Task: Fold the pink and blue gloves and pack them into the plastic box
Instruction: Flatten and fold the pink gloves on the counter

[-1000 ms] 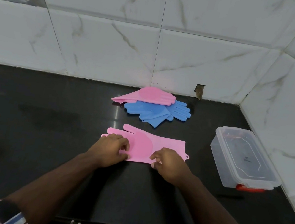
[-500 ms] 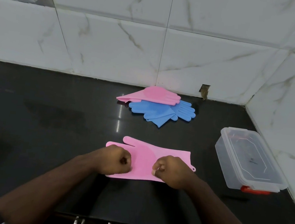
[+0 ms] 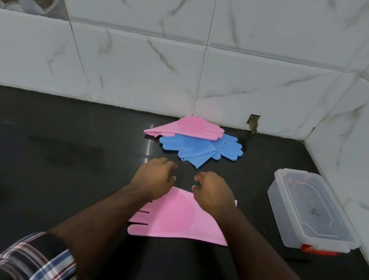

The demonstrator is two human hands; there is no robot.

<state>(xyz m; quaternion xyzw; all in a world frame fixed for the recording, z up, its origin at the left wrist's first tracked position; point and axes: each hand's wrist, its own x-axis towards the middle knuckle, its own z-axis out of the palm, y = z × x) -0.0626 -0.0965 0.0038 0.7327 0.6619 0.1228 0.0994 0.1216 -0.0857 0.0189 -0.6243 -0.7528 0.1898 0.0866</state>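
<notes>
Two plaid sleeves frame the near edge of the head view, and from them the bare forearms reach out over a black countertop. Between the forearms lies the near pink glove, flat on the counter, its fingers pointing to the person's left and its cuff toward the right. Past its far edge hover the two hands. The left hand sits just beyond the glove's upper left corner, fingers loosely curled, nothing visibly held in them. The right hand is beside it across a small gap, its fingers likewise bent and relaxed, with fingertips close to the glove's far edge — whether they touch that edge cannot be told. Neither hand grips anything that shows.

To the right, well apart from the glove, stands the clear plastic box with its lid on; a red clasp shows at its near end. It stands near the side wall of the corner.

Farther back, near the tiled wall, the remaining gloves lie in a small overlapping pile: the blue gloves lie in front, their fingers spread toward the right, and a second pink glove rests partly on top of them, just at the foot of the wall. A small chipped hole marks the tile to the right of the pile.
</notes>
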